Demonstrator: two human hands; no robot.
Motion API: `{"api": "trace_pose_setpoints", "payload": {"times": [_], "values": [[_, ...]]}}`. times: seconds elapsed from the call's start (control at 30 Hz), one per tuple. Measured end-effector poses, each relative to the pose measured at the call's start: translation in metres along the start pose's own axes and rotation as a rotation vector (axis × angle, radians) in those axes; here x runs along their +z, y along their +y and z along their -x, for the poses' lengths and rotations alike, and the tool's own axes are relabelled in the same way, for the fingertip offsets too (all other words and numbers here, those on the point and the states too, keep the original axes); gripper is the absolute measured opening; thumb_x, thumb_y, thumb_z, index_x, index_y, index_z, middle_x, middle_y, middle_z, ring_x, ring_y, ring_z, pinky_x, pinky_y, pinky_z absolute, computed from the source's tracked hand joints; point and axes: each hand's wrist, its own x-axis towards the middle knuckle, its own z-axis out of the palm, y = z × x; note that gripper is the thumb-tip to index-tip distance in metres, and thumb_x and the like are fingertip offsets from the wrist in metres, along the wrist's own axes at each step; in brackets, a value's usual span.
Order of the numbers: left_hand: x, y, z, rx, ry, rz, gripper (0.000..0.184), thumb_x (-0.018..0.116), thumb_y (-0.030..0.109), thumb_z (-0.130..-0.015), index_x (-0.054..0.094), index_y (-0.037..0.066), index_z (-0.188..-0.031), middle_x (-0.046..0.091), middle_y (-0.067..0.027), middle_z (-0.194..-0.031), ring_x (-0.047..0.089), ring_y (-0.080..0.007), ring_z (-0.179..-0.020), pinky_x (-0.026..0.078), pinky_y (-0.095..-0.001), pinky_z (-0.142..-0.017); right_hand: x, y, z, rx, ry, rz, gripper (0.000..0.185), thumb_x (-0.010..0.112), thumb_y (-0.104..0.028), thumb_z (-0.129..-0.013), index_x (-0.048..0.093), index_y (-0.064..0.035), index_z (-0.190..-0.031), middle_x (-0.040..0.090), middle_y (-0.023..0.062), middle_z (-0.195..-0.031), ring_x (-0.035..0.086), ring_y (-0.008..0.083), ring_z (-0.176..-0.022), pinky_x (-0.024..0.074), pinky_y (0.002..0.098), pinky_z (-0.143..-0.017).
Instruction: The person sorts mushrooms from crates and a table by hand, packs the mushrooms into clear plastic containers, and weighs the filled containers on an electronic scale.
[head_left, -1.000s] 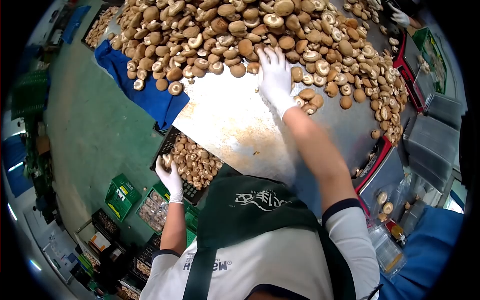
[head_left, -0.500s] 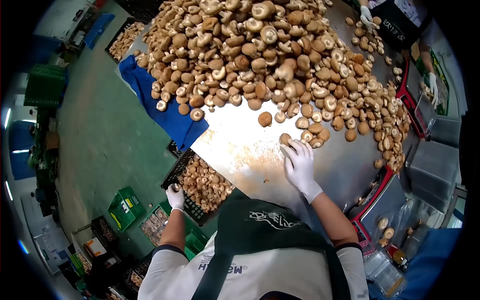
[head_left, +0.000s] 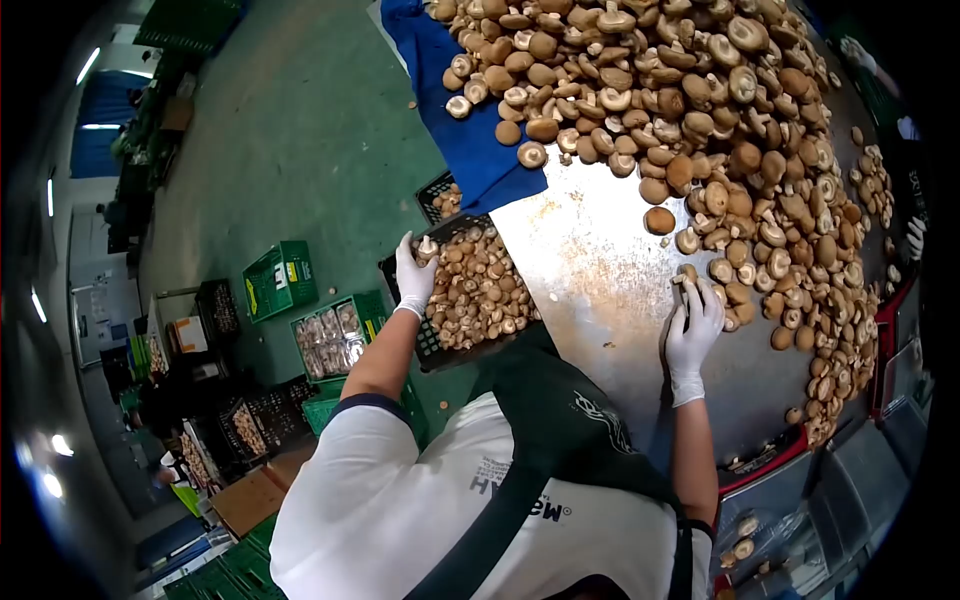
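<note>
My left hand [head_left: 414, 278], in a white glove, is closed round a mushroom [head_left: 427, 248] at the left edge of a black crate [head_left: 432, 352] filled with mushrooms. On the metal table [head_left: 580, 290], my gloved right hand [head_left: 696, 328] has its fingers bent round a small mushroom [head_left: 684, 281], partly hidden by the fingertips. A few loose mushrooms lie just right of that hand. Beyond them a large heap of brown mushrooms [head_left: 640, 75] covers the far part of the table.
A blue cloth [head_left: 460, 150] hangs over the table's left edge. Green crates [head_left: 279, 281] and a crate of packed trays [head_left: 330, 340] stand on the floor at left. At right are a red-edged scale [head_left: 765, 462], clear plastic containers [head_left: 850, 490] and a co-worker's gloved hand [head_left: 915, 240].
The view has swung, shifting the table rightward. My right hand has drawn back from the heap's edge with a mushroom at its fingertips. My left hand stays by the black crate with a mushroom.
</note>
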Motion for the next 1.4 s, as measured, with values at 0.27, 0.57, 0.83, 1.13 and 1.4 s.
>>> {"api": "trace_pose_setpoints", "payload": {"times": [0.27, 0.57, 0.83, 1.13, 1.4], "values": [[0.003, 0.009, -0.002, 0.009, 0.038, 0.055, 0.074, 0.075, 0.003, -0.078, 0.039, 0.003, -0.142, 0.050, -0.0197, -0.132, 0.053, -0.0346, -0.120, 0.045, -0.0384, -0.102, 0.004, -0.003, 0.000, 0.010, 0.025, 0.019, 0.041, 0.057, -0.002, -0.084, 0.063, -0.0107, -0.124, 0.057, 0.0119, -0.127, 0.048, 0.0320, -0.121, 0.0305, 0.0475, -0.109], [0.014, 0.100, -0.081, 0.397, 0.307, 0.035, 0.068, 0.071, 0.017, -0.085, 0.039, -0.004, -0.141, 0.039, -0.0264, -0.143, 0.036, -0.0402, -0.134, 0.028, -0.0447, -0.113, -0.017, -0.007, -0.006, -0.001, 0.090, -0.083, 0.038, 0.060, 0.001, -0.079, 0.067, -0.0070, -0.115, 0.057, 0.0152, -0.124, 0.052, 0.0350, -0.116, 0.0388, 0.0440, -0.101], [0.099, 0.331, -0.024, 1.009, -0.008, 0.338, 0.080, 0.078, 0.024, -0.078, 0.039, 0.005, -0.146, 0.031, -0.0189, -0.151, 0.028, -0.0369, -0.140, 0.022, -0.0479, -0.116, -0.055, 0.020, -0.158, 0.037, 0.392, -0.132, 0.050, 0.062, -0.008, -0.085, 0.056, -0.0127, -0.134, 0.045, 0.0150, -0.142, 0.040, 0.0348, -0.132, 0.0328, 0.0443, -0.109], [0.194, 0.407, 0.049, 1.024, -0.126, -0.099, 0.069, 0.061, 0.034, -0.086, 0.040, 0.014, -0.148, 0.032, -0.0150, -0.156, 0.021, -0.0337, -0.147, 0.012, -0.0685, -0.111, -0.014, 0.053, -0.171, 0.139, 0.134, 0.180, 0.056, 0.064, -0.028, -0.088, 0.049, -0.0253, -0.141, 0.035, 0.0112, -0.152, 0.027, 0.0403, -0.141, 0.0242, 0.0545, -0.114], [0.135, 0.367, 0.070, 1.184, -0.435, 0.159, 0.056, 0.064, 0.018, -0.084, 0.051, 0.009, -0.137, 0.043, -0.0173, -0.146, 0.041, -0.0370, -0.134, 0.036, -0.0467, -0.109, -0.041, 0.039, -0.094, 0.187, -0.004, 0.064, 0.035, 0.057, -0.019, -0.091, 0.062, -0.0142, -0.126, 0.048, 0.0102, -0.143, 0.037, 0.0354, -0.136, 0.0274, 0.0485, -0.113]]}}
